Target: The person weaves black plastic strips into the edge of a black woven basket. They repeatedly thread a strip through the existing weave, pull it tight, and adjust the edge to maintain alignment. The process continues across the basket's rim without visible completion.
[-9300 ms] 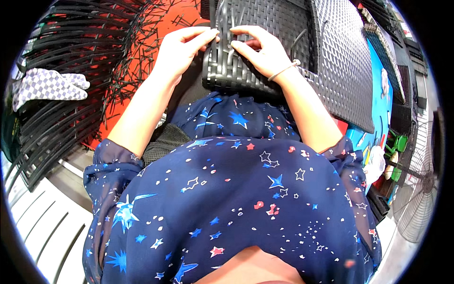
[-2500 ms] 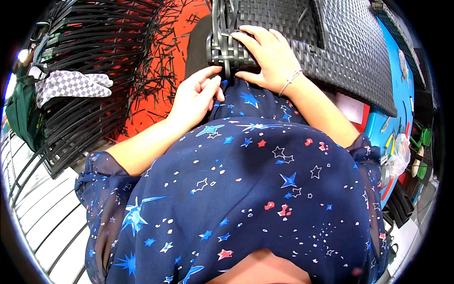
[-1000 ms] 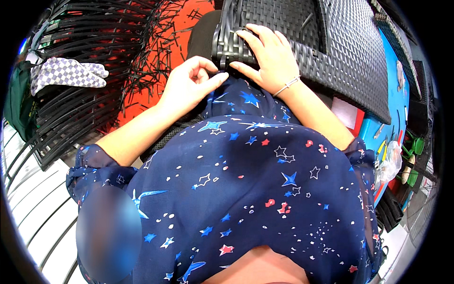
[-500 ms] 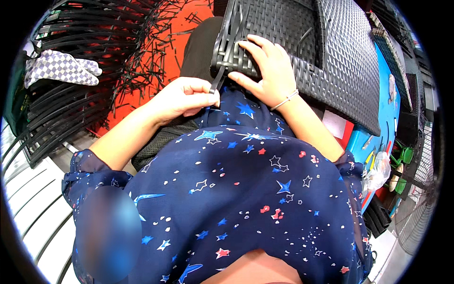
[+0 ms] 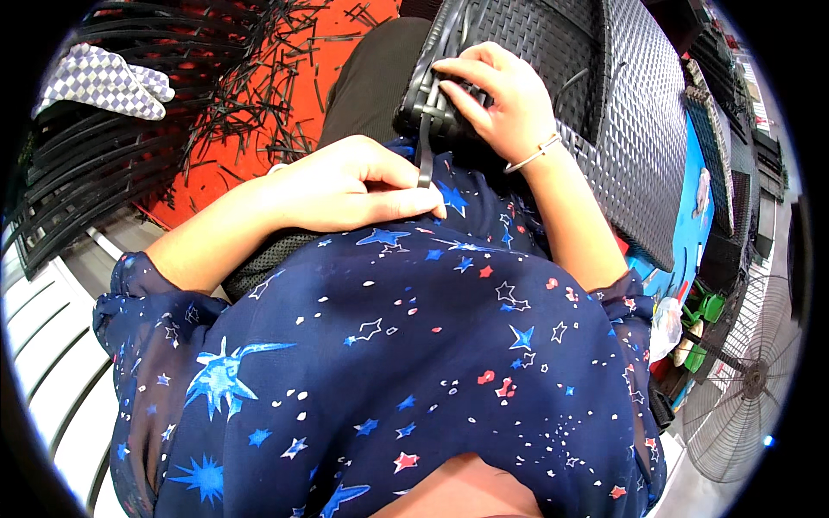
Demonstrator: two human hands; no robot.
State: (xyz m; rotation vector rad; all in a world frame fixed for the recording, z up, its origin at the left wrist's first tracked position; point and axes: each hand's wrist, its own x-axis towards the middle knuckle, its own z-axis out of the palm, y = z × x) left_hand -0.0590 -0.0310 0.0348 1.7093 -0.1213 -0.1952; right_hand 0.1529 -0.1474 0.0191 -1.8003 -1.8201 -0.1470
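Note:
A black woven wicker furniture piece (image 5: 635, 121) leans in front of my lap, its corner just beyond my hands. From that corner a flat black plastic strip (image 5: 425, 154) runs down toward my body. My left hand (image 5: 367, 183) pinches the strip's lower end between thumb and fingers, close to my star-print top. Over the corner, my right hand (image 5: 509, 99) has its thumb and forefinger bent in against the weave, gripping at the strands along the edge. The exact strand under those fingertips is hard to make out.
Cut black strips (image 5: 250, 112) litter a red surface at the left. Beside it lies a bundle of long black strips (image 5: 95, 164) with a checkered glove (image 5: 104, 82) on top. White slats (image 5: 52, 345) are at lower left. A blue surface (image 5: 698, 194) and a fan (image 5: 751, 380) stand right.
My left hand has drawn the strip down and to the right, toward my body. My right hand's spread fingers have closed in on the corner weave. The whole view has shifted slightly.

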